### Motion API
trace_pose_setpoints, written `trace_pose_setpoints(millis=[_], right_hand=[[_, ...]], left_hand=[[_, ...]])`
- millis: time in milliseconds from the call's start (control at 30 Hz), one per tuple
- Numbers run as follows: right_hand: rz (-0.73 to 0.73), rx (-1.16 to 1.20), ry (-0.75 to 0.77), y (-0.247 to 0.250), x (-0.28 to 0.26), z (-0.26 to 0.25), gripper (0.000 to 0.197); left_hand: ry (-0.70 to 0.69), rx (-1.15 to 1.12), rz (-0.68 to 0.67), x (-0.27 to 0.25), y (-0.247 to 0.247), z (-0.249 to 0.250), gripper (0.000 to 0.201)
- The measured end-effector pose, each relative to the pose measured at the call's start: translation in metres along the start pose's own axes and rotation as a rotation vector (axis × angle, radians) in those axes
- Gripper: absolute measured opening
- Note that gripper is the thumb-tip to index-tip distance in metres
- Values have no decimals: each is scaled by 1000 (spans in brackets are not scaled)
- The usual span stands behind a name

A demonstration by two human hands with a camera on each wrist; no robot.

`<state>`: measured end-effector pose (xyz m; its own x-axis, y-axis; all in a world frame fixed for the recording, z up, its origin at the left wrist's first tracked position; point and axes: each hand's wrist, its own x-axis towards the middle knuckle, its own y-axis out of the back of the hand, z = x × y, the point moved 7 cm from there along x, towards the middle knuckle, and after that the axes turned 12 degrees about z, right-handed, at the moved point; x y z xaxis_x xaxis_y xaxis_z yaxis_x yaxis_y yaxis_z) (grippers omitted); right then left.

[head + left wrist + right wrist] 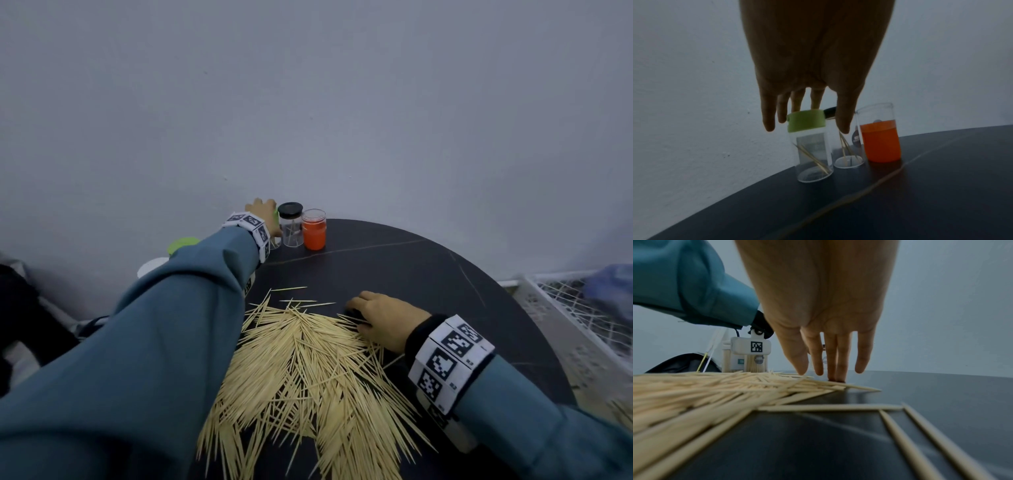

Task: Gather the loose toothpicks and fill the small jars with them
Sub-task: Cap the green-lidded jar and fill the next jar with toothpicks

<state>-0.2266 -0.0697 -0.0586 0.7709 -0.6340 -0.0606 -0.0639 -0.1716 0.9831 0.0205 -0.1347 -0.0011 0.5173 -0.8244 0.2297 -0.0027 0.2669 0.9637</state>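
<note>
green-lid jar (275, 219): in the head view, upper middle, the left hand (262, 209) and wrist band hide nearly all of it.
black-lid jar (846, 146): in the left wrist view the thumb covers most of its lid.
toothpick pile (308, 370): cut off by the bottom edge; the left sleeve (144, 342) hides its left side.
right hand (383, 320): fingertips are tucked under, out of sight from the head.
green and white things (181, 245): left middle, behind the sleeve, too hidden to tell.
basket (575, 308): right edge, blurry, cut off.
</note>
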Motion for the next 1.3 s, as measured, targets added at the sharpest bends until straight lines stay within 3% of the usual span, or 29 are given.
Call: trace_pose_setpoints(millis=[100, 333, 533, 900, 1067, 1200, 1300], right_hand=[[6, -1, 4, 0, 1, 0, 42], [19, -7, 17, 1, 0, -1, 42], [4, -11, 2, 2, 1, 1, 42], [6, -50, 5, 8, -4, 2, 43], [26, -41, -17, 10, -3, 0, 38], [22, 7, -47, 14, -5, -1, 38], [203, 253, -51, 37, -12, -12, 34]], left_hand=[[57, -84, 54, 1, 1, -6, 54], [77, -119, -3, -8, 11, -9, 59], [27, -262, 123, -20, 55, -7, 45], [-128, -634, 231, -114, 127, 4, 62], [-170, -736, 198, -166, 121, 3, 56], [-188, -844, 102, -195, 99, 5, 64], [-181, -873, 121, -204, 87, 6, 64]])
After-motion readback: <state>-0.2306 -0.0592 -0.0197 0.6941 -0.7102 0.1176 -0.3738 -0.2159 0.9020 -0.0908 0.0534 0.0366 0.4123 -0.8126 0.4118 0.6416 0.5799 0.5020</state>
